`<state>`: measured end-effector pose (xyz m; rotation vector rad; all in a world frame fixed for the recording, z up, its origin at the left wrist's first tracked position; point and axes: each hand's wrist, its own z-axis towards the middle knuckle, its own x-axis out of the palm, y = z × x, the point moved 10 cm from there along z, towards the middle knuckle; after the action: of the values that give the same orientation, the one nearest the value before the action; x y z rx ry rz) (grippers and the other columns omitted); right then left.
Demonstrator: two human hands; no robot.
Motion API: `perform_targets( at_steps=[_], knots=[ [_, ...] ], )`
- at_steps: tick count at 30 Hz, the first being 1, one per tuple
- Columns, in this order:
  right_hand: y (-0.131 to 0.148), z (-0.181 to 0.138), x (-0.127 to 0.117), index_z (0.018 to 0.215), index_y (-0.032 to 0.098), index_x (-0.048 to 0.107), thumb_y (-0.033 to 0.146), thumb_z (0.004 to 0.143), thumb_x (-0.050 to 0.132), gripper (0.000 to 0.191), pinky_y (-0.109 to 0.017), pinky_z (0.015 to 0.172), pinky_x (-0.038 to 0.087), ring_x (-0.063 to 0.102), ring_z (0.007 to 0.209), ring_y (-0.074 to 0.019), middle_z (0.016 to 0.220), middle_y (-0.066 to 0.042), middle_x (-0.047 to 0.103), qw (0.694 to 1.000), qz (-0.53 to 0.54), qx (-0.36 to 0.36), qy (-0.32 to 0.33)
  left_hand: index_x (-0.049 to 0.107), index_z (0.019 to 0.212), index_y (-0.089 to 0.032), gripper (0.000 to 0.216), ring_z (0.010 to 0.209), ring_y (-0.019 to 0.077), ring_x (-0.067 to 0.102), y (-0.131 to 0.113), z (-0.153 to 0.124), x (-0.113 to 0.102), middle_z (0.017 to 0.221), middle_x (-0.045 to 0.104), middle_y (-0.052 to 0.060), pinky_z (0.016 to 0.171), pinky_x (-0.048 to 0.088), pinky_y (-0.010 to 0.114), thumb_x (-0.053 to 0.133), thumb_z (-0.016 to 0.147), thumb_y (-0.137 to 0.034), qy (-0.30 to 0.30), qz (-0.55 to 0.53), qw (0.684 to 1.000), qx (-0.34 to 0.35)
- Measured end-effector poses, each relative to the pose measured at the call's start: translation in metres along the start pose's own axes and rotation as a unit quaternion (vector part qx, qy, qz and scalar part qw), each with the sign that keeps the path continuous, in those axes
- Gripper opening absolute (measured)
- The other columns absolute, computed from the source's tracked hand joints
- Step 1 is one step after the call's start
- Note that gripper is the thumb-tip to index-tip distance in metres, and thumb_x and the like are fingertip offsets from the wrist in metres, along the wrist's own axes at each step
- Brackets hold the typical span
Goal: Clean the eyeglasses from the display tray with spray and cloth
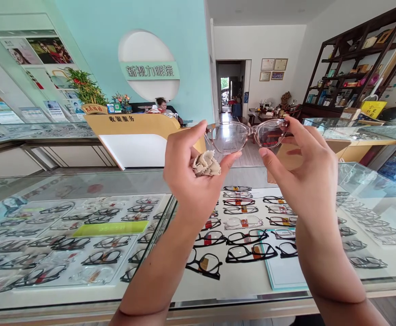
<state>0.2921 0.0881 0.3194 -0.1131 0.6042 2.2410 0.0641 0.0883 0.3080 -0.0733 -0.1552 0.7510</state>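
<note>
A pair of clear-framed eyeglasses is held up at eye level between both hands, lenses facing me. My left hand grips the left end of the frame between thumb and fingers. Tucked in that same palm is a crumpled beige cloth with a zigzag edge. My right hand pinches the right end of the frame, its thumb by the lower rim. Below both hands, several rows of eyeglasses lie under the glass of a display counter.
At left, more frames fill trays around a yellow-green strip. A teal-edged white card lies among the frames. Beyond stands a yellow and white cashier desk, with a person behind it. Dark shelves line the right wall.
</note>
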Motion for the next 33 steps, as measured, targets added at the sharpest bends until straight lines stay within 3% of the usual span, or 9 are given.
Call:
perform_targets(
  at_steps=[9,18,25,33],
  knots=[
    [-0.002,0.002,0.002,0.142,0.032,0.071,0.040,0.093,0.074,0.049,-0.064,0.098,0.063,0.075,0.106,-0.0348,0.124,-0.011,0.073,1.000,0.001,0.013,0.005,0.064,0.141,-0.032,0.065,0.110,0.0287,0.074,-0.003,0.002,-0.001,0.128,0.073,0.008,0.080,0.064,0.043,0.091,0.086,-0.055,0.003,-0.002,1.000,-0.003],
    [0.001,0.002,0.000,0.131,0.031,0.074,0.042,0.092,0.076,0.041,-0.058,0.094,0.061,0.074,0.098,-0.0316,0.114,-0.009,0.074,1.000,-0.007,0.016,-0.009,0.064,0.137,-0.031,0.065,0.118,0.0297,0.073,0.009,0.005,0.006,0.125,0.074,0.006,0.102,0.063,0.052,0.093,0.084,-0.054,0.036,-0.034,0.998,-0.032],
    [0.002,0.003,0.002,0.125,0.026,0.075,0.046,0.094,0.069,0.038,-0.048,0.082,0.059,0.073,0.092,-0.0300,0.105,-0.008,0.076,0.998,-0.062,0.017,0.008,0.066,0.136,-0.028,0.067,0.118,0.0303,0.071,0.011,0.004,0.006,0.127,0.072,0.009,0.102,0.060,0.050,0.092,0.083,-0.058,0.052,-0.027,0.997,-0.059],
    [-0.003,0.005,0.016,0.116,0.024,0.076,0.046,0.092,0.068,0.034,-0.046,0.080,0.056,0.074,0.091,-0.0290,0.106,-0.009,0.076,0.996,-0.065,0.036,0.047,0.066,0.140,-0.030,0.071,0.126,0.0340,0.067,0.005,0.008,0.002,0.131,0.070,0.010,0.099,0.060,0.049,0.093,0.081,-0.060,0.059,-0.030,0.997,-0.031]
  ],
)
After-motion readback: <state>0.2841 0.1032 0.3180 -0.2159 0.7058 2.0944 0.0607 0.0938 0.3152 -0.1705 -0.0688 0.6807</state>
